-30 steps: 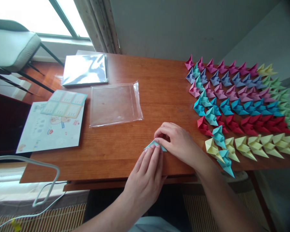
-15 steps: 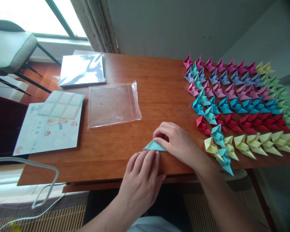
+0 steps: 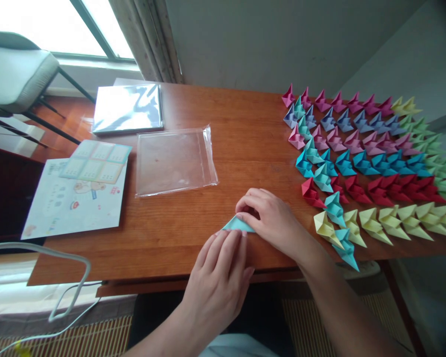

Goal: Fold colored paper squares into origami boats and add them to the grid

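My right hand (image 3: 267, 213) pinches the upper right side of a crisp aqua paper triangle (image 3: 236, 224), thumb laid along its smooth face and fingers curled to its peak. My left hand (image 3: 217, 277) grips nothing: its fingers lie nearly straight and side by side, tips on the triangle's lower edge, thumb free. The triangle lies flat on the wooden table (image 3: 163, 250), whose reddish-brown grain has a soft sheen. Right of the triangle stand rows of sharp-pointed folded paper pieces (image 3: 375, 220), magenta, lilac, pink, blue, red and pale yellow, with aqua ones slanting across their near ends. Beyond the triangle to the left lies a clear, crinkled plastic sleeve (image 3: 171, 163); farther that way, a glossy wrapped rectangular packet (image 3: 128, 108). Well left of the triangle, a pastel gridded card (image 3: 96, 161) overlaps a white printed sheet (image 3: 74, 213).
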`<state>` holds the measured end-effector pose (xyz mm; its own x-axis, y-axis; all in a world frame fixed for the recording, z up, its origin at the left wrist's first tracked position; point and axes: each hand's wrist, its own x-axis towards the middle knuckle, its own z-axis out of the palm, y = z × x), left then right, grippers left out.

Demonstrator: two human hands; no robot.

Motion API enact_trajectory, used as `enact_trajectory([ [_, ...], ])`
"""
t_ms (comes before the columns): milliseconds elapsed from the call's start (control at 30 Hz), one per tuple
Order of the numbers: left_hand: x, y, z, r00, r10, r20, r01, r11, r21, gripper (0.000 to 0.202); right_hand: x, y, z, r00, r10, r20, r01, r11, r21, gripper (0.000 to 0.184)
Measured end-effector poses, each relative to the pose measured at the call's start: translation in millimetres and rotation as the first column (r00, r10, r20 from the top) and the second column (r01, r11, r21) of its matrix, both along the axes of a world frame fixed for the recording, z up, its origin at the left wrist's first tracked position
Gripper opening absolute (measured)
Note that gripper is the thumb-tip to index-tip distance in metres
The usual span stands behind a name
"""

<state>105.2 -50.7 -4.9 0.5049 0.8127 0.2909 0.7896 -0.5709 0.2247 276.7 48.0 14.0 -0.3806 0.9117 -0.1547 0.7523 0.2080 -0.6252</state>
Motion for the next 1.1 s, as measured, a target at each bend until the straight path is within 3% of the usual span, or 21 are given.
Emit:
enact_trajectory([
  [133,1,3,-1.9,0.998,-0.035,-0.056,0.035,0.999,0.001,0.055,-1,-1,0.2,1.000,-0.002,0.000,0.002,1.000,0.001,0.010],
  [600,4,6,-2.1,0.982,-0.099,-0.159,0.097,0.995,-0.023,0.058,-1,-1,0.4,1.000,-0.008,0.014,0.008,1.000,0.003,0.012],
  [1100,2,3,-16.4,0.963,-0.126,-0.240,0.128,0.992,-0.008,0.076,-3,-2,-0.2,1.000,-0.020,0.020,0.019,1.000,0.019,0.013],
])
